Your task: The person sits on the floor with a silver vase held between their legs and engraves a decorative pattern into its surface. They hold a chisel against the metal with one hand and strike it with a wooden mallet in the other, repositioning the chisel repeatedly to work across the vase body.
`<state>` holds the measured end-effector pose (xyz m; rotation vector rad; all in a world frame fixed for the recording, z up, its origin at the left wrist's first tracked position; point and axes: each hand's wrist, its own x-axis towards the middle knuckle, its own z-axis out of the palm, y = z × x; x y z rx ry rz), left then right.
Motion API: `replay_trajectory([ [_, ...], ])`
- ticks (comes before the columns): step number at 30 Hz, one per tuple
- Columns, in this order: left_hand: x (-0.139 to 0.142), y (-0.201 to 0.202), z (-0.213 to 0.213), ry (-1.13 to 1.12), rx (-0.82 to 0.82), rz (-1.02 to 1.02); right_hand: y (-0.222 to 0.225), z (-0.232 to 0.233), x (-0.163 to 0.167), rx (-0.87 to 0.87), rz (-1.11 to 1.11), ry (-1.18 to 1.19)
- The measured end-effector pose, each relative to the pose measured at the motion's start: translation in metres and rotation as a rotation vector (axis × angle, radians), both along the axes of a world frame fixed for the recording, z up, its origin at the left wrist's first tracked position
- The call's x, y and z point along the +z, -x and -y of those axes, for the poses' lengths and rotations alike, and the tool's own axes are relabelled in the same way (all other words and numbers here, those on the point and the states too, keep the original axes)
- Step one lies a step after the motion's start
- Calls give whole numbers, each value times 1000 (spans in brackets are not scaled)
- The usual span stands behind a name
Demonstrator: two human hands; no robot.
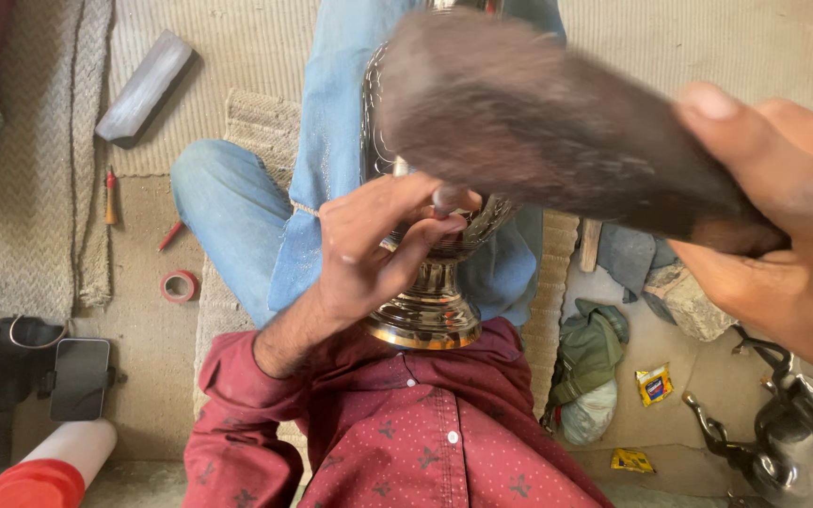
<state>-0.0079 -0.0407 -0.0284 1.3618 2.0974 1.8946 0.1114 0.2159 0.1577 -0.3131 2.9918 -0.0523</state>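
On my lap, my left hand point(369, 246) pinches a punch point(444, 198) against the metal vessel point(430, 310) while my right hand point(783, 226), clenched on the mallet point(538, 122), should strike squarely.

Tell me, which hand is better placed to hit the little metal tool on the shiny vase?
Probably the right hand: it grips the wooden mallet, raised above the metal vessel. The left hand is busy pinching the small tool against the vessel, so it looks better suited to steadying.
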Motion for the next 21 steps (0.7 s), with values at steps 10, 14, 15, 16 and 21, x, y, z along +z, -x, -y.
replay_trajectory([
  [10,29,35,-11,80,-428,-111,-84,-11,-63,-277,-238,204],
  [14,37,53,-19,99,-676,-167,-111,-4,-117,-301,-437,249],
  [15,38,56,-21,88,-725,-171,-117,-2,-127,-328,-456,224],
  [16,40,59,-24,75,-776,-177,-122,1,-137,-355,-473,200],
  [21,46,66,-38,159,-943,-267,-125,20,-161,-330,-700,730],
])
